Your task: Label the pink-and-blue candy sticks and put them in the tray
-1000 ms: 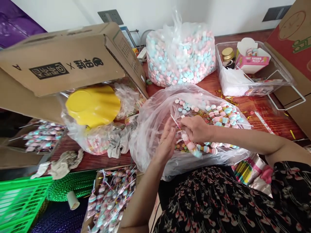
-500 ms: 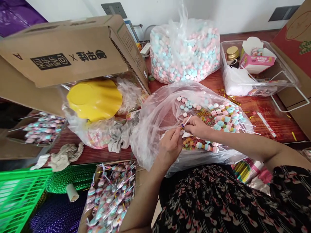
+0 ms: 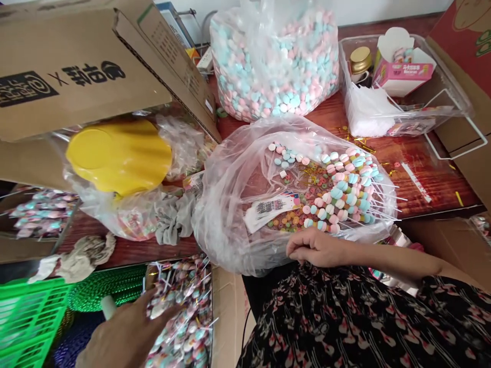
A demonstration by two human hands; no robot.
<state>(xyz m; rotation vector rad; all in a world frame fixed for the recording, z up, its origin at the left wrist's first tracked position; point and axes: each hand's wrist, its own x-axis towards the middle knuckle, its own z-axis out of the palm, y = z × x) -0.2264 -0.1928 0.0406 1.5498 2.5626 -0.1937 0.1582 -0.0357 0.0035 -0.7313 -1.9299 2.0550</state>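
Candy skewers look light, fragile; best held by their sticks; left grip spread apart; right grip curled, contents unclear.

pink, blue and white candy skewers right of centre, yellow bowl at left, green basket lower left, pink-flowered black blouse lower right, reddish-brown tabletop

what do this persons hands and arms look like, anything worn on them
Both the right hand and the left hand are ungloved. No watch or bracelet shows on the right wrist. The right forearm is bare up to a loose black sleeve with a pinkish-red and pale floral print, matching the top. The left sleeve is out of view.
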